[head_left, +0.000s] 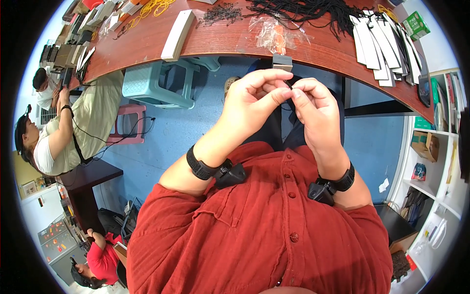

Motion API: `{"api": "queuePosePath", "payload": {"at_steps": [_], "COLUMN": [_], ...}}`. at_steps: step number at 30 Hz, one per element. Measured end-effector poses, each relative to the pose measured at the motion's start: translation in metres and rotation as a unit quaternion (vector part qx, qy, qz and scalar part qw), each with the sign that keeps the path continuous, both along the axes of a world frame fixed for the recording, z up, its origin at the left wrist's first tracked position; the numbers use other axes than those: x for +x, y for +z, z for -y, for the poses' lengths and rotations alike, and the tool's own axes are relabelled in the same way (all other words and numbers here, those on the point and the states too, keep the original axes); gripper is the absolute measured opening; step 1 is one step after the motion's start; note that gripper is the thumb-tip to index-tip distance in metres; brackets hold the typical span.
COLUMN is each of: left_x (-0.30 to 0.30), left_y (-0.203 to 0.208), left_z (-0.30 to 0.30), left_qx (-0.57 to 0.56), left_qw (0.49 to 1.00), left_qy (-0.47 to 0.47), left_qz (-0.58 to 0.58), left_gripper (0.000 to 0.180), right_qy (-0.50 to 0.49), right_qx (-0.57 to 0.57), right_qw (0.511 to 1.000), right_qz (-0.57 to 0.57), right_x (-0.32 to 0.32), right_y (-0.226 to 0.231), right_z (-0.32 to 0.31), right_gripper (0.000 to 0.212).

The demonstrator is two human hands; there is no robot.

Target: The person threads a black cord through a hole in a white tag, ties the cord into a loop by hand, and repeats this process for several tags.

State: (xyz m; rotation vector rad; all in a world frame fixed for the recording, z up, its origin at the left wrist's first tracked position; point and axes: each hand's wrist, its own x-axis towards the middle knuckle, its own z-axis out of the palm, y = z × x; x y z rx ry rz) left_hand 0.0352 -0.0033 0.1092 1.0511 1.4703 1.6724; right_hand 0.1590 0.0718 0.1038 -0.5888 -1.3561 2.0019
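Observation:
My left hand [257,98] and my right hand [317,105] meet in front of my chest, just short of the table's edge. Their thumbs and forefingers pinch a thin black cord [288,84], mostly hidden by the fingertips. Beyond them a small grey stack [282,61] sits at the table edge, beside clear plastic bags [274,34] with orange pieces. A heap of black cords [313,11] lies farther back, with small black bits [221,13] to its left. White strips with black cords [379,46] fan out at the right, and a long white stack [178,35] lies left.
The reddish wooden table [132,46] spans the far side. Below it stand a teal stool [147,85] and a pink stool [128,122] with a cable. White shelves [433,169] line the right. One person [73,122] works at the left, another [100,259] at lower left.

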Motion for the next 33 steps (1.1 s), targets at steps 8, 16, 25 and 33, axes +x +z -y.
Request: {"api": "queuePosePath", "payload": {"at_steps": [8,16,25,33], "left_x": [-0.004,-0.007,-0.024,-0.026], "left_y": [-0.032,-0.019,-0.012,-0.020], "left_z": [-0.004,0.004,0.008,0.007], "left_qx": [0.036,-0.051,-0.149,-0.176], "left_qw": [0.995,0.998,0.962,0.927], "left_qy": [0.036,0.014,-0.228,-0.296], "left_qz": [-0.089,0.021,0.013,0.151], "left_gripper": [0.007,0.006,0.009,0.013], "right_qy": [0.059,0.100,0.159,0.176], "right_qx": [-0.202,0.235,0.039,0.114], "right_qw": [0.977,0.944,0.986,0.977], "right_qz": [0.034,0.210,0.035,0.026], "right_x": [-0.005,0.009,0.005,0.017], "right_y": [-0.014,-0.008,-0.012,-0.017], "right_z": [-0.003,-0.008,-0.035,-0.033], "right_gripper": [0.015,0.011,0.010,0.007]}}
